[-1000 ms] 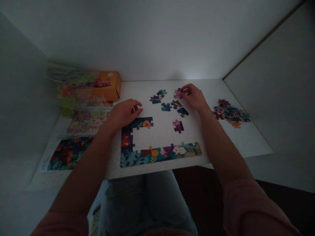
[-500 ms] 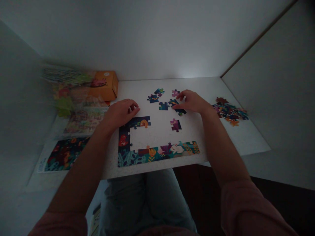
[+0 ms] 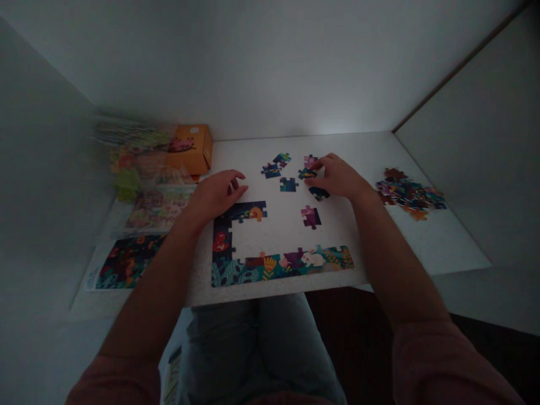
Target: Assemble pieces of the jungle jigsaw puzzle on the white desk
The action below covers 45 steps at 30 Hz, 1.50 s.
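My left hand (image 3: 218,194) rests by the upper left corner of a partly joined jigsaw puzzle (image 3: 240,274), fingers apart and nothing in them. Between the thumb and forefinger of my right hand (image 3: 337,177) is a dark blue puzzle piece (image 3: 307,173) with an orange mark. Close under that hand lies another dark piece (image 3: 319,193), and a pink piece (image 3: 311,161) sits just beyond the fingertips. Nearby are a blue piece (image 3: 289,184), two touching pieces (image 3: 271,170) farther back, and a purple piece (image 3: 311,217) nearer me. The joined part forms the left side, bottom and some of the top.
On the right of the white table (image 3: 447,247) is a heap of loose puzzle pieces (image 3: 409,194). An orange box (image 3: 192,149), plastic bags (image 3: 156,205) and a dark picture sheet (image 3: 126,261) lie to the left. A wall (image 3: 295,73) stands behind.
The dark blue piece at my right fingers has turned and come apart from the dark piece beside it. My left hand stays by the puzzle corner. The whole view has shifted slightly.
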{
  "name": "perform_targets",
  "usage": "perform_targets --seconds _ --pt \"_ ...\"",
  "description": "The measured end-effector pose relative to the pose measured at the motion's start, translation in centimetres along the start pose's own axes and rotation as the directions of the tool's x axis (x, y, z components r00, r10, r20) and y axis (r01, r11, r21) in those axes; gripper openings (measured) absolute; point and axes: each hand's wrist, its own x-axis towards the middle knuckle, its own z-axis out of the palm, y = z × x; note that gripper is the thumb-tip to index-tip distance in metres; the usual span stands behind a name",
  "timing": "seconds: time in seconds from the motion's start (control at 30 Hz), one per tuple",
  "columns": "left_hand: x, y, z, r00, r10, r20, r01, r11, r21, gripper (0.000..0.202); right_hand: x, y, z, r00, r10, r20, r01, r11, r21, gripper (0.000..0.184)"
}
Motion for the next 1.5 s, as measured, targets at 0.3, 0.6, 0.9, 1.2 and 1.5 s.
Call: perform_targets --seconds 0.3,0.6,0.9,1.2,1.5 --pt "0.0 0.3 -0.1 1.0 -0.03 -0.01 0.029 0.999 -0.033 0.05 0.0 -3.0 0.7 0.996 -0.09 0.0 0.09 0.995 0.034 0.038" --pt "-0.1 0.0 -0.1 0.999 0.032 -0.013 -0.032 0.999 0.004 0.036 -0.4 -4.9 1.6 0.966 -0.231 0.114 0.228 0.973 0.038 0.028" --pt "-0.4 0.3 0.2 0.999 0.044 -0.02 -0.044 0.999 -0.022 0.033 2.5 -7.4 2.5 0.983 -0.171 0.067 0.172 0.985 -0.004 0.046" --pt "-0.3 0.2 0.2 0.998 0.055 -0.038 -0.056 0.997 -0.045 0.033 4.2 -8.4 2.8 0.981 -0.083 0.174 0.071 0.995 0.072 0.049" --pt "-0.3 0.7 0.1 0.998 0.055 -0.039 -0.057 0.998 -0.037 0.031 -0.4 -8.3 0.2 0.986 -0.068 0.153 0.0 0.914 0.405 0.047"
